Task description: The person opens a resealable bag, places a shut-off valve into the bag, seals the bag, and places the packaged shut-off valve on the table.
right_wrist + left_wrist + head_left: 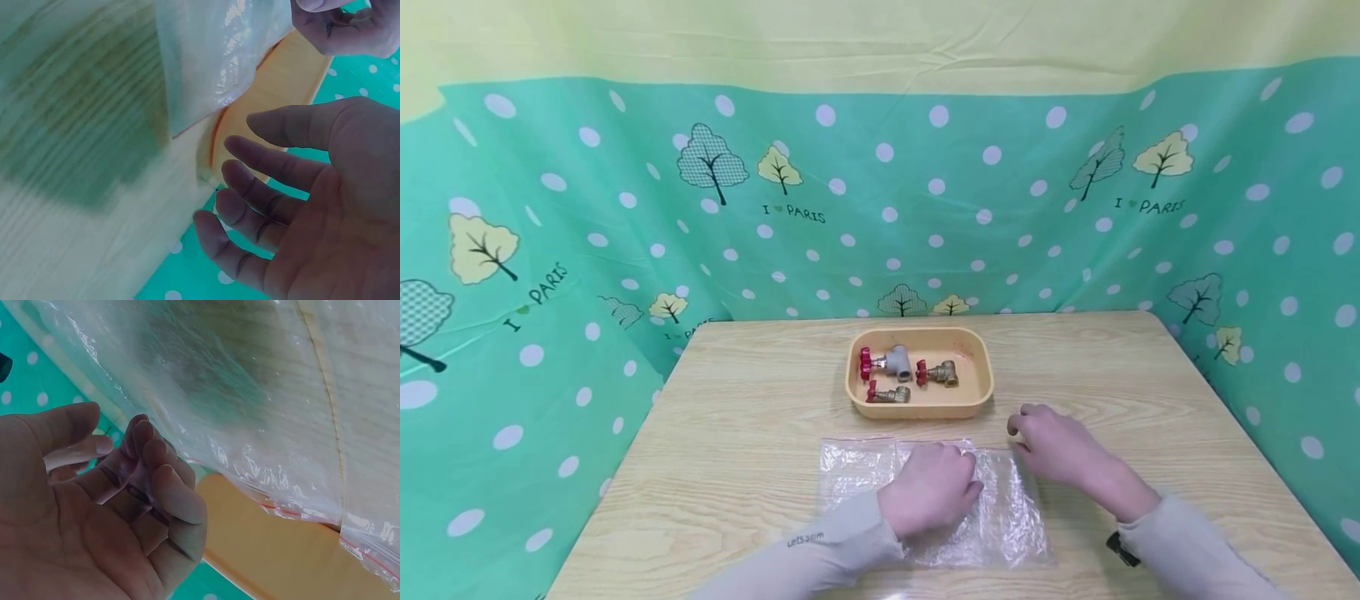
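Observation:
Clear zip bags with red seal lines lie flat and overlapping on the table: one bag (pixel 850 467) to the left, another bag (pixel 1011 517) to the right. Above them hovers my left hand (pixel 931 490), its fingers loosely bent; the left wrist view shows nothing in the palm. My right hand (pixel 1060 446) is beside the top right corner of the right bag. Its fingers are relaxed and slightly spread in the right wrist view, apart from the plastic (pixel 212 62). Whether either hand touches a bag is hard to tell.
Behind the bags stands a tan plastic tray (pixel 925 412). Inside it are a grey valve (pixel 897 363), a brass valve (pixel 942 373) and a smaller valve (pixel 893 395), all with red handles. A polka-dot curtain (pixel 936 208) surrounds the wooden table (pixel 737 433).

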Demonstrator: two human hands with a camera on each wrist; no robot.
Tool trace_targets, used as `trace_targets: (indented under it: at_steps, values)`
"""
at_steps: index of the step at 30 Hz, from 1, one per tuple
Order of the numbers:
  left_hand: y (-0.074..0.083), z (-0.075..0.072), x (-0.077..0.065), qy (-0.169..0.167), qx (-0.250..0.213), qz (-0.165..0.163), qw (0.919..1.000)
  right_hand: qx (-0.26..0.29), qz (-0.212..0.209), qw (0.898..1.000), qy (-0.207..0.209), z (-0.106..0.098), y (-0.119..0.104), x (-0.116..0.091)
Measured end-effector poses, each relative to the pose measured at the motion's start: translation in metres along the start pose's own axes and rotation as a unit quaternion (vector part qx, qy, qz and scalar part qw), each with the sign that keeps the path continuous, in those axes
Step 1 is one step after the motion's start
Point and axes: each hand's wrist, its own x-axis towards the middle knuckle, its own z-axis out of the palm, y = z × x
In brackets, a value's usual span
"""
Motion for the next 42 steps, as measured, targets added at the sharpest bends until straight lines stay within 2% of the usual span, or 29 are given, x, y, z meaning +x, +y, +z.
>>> trace_targets:
  at_steps: [10,20,42]
  values:
    - [0.007,0.006,-0.003,-0.002,-0.018,0.002,0.9998,0.02,-0.013,1.0,-0.005,0.009,0.001,-0.003]
    - [0.009,0.006,-0.002,0.007,-0.002,0.004,1.0,0.01,-0.021,1.0,0.005,0.015,0.003,-0.004]
    - [0.008,0.009,-0.002,0.009,0.009,0.008,0.9999,0.024,-0.013,0.999,-0.019,0.016,0.009,0.0]
